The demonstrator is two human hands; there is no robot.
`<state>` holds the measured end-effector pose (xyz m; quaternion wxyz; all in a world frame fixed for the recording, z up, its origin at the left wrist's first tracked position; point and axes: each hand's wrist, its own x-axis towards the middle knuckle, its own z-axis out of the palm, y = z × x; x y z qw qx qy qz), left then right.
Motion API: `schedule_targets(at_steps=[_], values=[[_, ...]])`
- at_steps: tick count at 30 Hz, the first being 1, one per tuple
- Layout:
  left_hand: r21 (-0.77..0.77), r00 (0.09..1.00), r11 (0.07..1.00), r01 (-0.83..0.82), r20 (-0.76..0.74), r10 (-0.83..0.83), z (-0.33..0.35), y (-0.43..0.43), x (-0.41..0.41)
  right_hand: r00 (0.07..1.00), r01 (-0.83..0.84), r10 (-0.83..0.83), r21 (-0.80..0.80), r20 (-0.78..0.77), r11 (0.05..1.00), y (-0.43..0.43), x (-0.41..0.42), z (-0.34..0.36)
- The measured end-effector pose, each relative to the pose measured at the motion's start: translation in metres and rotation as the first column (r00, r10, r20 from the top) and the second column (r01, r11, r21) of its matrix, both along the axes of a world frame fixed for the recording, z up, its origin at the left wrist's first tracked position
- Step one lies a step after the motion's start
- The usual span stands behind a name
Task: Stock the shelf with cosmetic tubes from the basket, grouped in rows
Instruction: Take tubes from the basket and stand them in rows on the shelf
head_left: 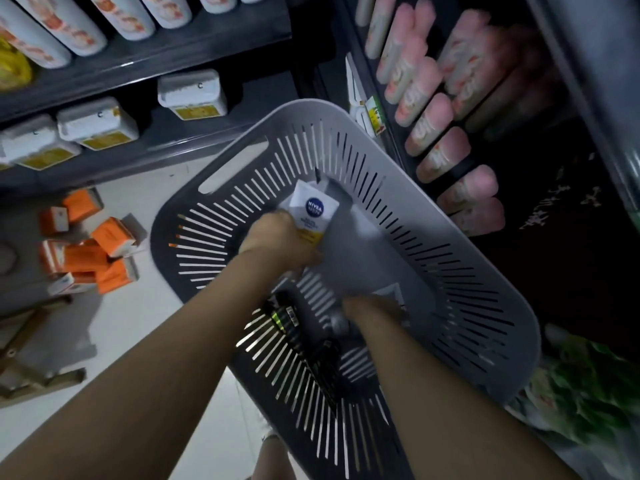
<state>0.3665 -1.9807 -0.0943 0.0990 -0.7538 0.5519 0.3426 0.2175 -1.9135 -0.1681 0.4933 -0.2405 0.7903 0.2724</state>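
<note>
A grey slotted basket (433,209) stands on the floor below me. Inside it, my left hand (280,242) is shut on a white tube with a blue round logo (311,209). Lower in the basket, my right hand (372,313) is curled around a grey object, blurred; what it is I cannot tell. Dark tubes with green marks (287,315) lie along the basket's near left wall. The dark shelf on the right holds rows of pink and white tubes (426,116).
Left shelves carry white bottles (79,26) and white boxes with yellow labels (97,124). Several orange and white cartons (90,251) lie on the pale floor at left, beside a wooden frame (27,341). A green-patterned pack (588,386) sits low right.
</note>
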Motion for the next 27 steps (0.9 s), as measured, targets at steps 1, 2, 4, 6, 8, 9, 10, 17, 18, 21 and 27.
schedule_targets(at_steps=[1, 2, 4, 6, 8, 9, 10, 17, 18, 21, 27], values=[[-0.030, 1.000, 0.999, -0.016, -0.016, 0.016, 0.007, -0.001, 0.003, 0.997, 0.072, -0.072, 0.017, -0.003, 0.997, -0.003, 0.001, 0.002], [-0.056, 0.999, 0.998, -0.031, -0.034, 0.029, 0.013, 0.000, 0.005, 0.988, 0.150, -0.150, 0.018, 0.031, 0.989, -0.002, 0.001, -0.008], [-0.092, 0.998, 0.996, -0.015, -0.070, 0.009, 0.026, 0.003, 0.007, 0.914, 0.355, -0.351, 0.018, 0.205, 0.935, 0.002, 0.000, -0.013], [-0.095, 0.995, 0.995, 0.019, -0.101, -0.028, 0.046, 0.006, 0.008, 0.826, 0.499, -0.487, 0.034, 0.283, 0.866, 0.009, -0.002, -0.006], [-0.109, 0.990, 0.991, 0.074, -0.109, -0.086, 0.073, 0.004, 0.008, 0.703, 0.653, -0.597, -0.016, 0.386, 0.757, 0.011, -0.003, 0.027], [-0.132, 0.987, 0.986, 0.105, -0.108, -0.119, 0.089, 0.001, 0.009, 0.640, 0.722, -0.635, -0.055, 0.433, 0.690, 0.011, -0.003, 0.046], [-0.160, 0.983, 0.979, 0.124, -0.111, -0.143, 0.105, -0.003, 0.010, 0.589, 0.773, -0.644, -0.108, 0.488, 0.625, 0.008, -0.001, 0.079], [-0.429, 0.944, 0.899, 0.092, -0.250, -0.216, 0.234, -0.009, 0.014, 0.435, 0.886, -0.436, -0.462, 0.788, 0.049, 0.017, 0.001, 0.230], [-0.466, 0.932, 0.882, 0.074, -0.282, -0.227, 0.250, -0.002, 0.013, 0.478, 0.856, -0.373, -0.518, 0.795, -0.008, 0.022, 0.003, 0.250], [-0.560, 0.871, 0.827, 0.042, -0.385, -0.304, 0.294, 0.026, 0.006, 0.596, 0.763, -0.279, -0.639, 0.753, -0.093, 0.046, 0.006, 0.299], [-0.449, 0.581, 0.894, 0.007, -0.726, -0.369, 0.361, 0.082, -0.029, 0.503, 0.814, -0.018, -0.480, 0.864, -0.326, 0.131, -0.008, 0.420]])
